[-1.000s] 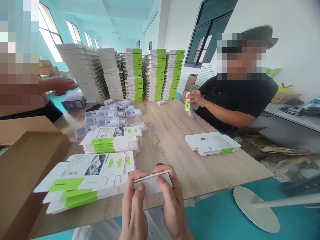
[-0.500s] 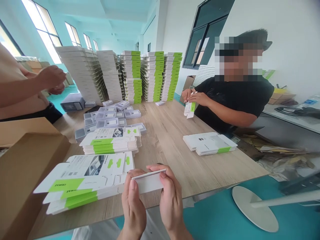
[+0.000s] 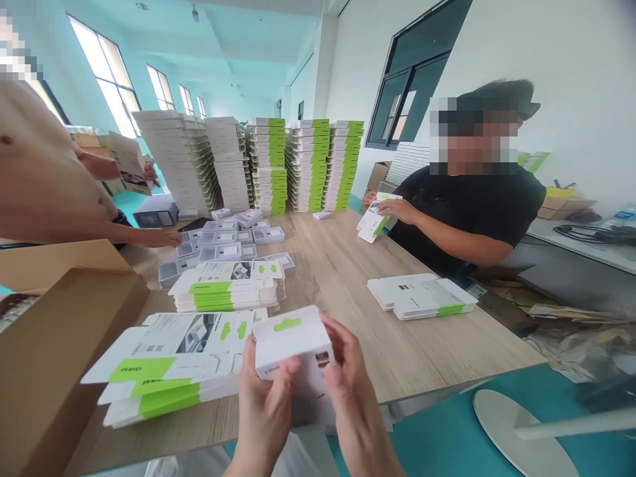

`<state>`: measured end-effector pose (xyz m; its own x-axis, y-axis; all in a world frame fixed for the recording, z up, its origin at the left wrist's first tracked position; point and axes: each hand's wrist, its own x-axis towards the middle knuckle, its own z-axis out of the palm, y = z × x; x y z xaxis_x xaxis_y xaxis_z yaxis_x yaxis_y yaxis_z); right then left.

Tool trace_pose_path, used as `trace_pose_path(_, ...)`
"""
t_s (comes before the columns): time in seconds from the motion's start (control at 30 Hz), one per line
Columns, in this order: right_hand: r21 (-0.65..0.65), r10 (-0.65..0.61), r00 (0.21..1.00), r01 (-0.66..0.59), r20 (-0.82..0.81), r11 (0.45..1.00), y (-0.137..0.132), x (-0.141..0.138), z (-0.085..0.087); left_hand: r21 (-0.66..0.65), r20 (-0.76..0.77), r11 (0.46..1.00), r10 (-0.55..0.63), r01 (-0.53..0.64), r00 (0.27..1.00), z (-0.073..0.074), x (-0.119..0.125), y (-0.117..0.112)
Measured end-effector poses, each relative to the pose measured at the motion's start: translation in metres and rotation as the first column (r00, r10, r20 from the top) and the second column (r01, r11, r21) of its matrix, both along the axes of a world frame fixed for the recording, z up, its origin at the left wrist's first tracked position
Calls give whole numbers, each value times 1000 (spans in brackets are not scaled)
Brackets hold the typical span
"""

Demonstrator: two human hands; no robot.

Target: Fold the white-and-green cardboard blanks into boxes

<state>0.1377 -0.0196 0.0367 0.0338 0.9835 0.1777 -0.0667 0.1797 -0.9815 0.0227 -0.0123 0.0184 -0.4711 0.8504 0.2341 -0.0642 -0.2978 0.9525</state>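
My left hand (image 3: 263, 414) and my right hand (image 3: 355, 391) hold a white cardboard box (image 3: 293, 344) between them, gripping its sides. Its top face has a green hang-slot mark, and a small printed picture shows near my right thumb. Just left of my hands lies a pile of flat die-cut white cartons with green bands (image 3: 169, 364), which my left hand nearly touches. Below the box, part of the wooden table (image 3: 417, 351) shows. The underside of the box is hidden by my fingers.
A second flat carton stack (image 3: 223, 291) stands ahead, beside grey plastic trays (image 3: 218, 252). Tall carton stacks (image 3: 308, 165) rise behind. A person in black (image 3: 472, 212) across the table holds a carton, and another person's hand (image 3: 163, 237) rests near the trays. A brown cardboard box (image 3: 64, 364) stands left.
The flat white piece in my hands is now an opened box, raised and turned to show its top face. The person at left now holds up a flat carton, with the other hand by the trays.
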Motion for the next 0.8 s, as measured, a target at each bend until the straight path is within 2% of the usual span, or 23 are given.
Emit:
trace_pose_path(0.07, 23, 38, 995, -41, 94, 999, 4, 0, -13, -66, 83, 997, 56, -51, 995, 9, 0, 3)
trace_pose_path(0.13, -17, 35, 987, -33, 159, 999, 7, 2, -26, -101, 129, 995, 38, -25, 991, 13, 1, 3)
trace_pose_path(0.2, -85, -27, 986, 41, 166, 996, 10, 5, -33, -135, 187, 987, -60, 86, 981, 11, 3, -1)
trace_pose_path(0.3, -170, -98, 986, 121, 138, 978, 14, 10, -34, -181, 259, 940, -238, 289, 936, 2, 7, -8)
trace_pose_path(0.4, -189, -63, 992, 82, 105, 979, 16, 13, -31, -191, 248, 918, -297, 348, 922, -4, 7, -10)
trace_pose_path(0.5, -172, -27, 994, 45, 106, 984, 13, 16, -34, -185, 294, 917, -292, 354, 910, -4, 5, -6)
trace_pose_path(0.63, -207, 17, 990, 13, 142, 978, 7, 21, -48, -187, 429, 910, -263, 369, 864, -7, 4, -1)
trace_pose_path(0.7, -227, 27, 991, 2, 129, 974, 6, 22, -53, -207, 394, 931, -201, 300, 897, -11, 7, -1)
trace_pose_path(0.8, -218, 31, 996, -12, 84, 976, 4, 23, -57, -165, 230, 980, -69, 108, 971, -12, 9, -3)
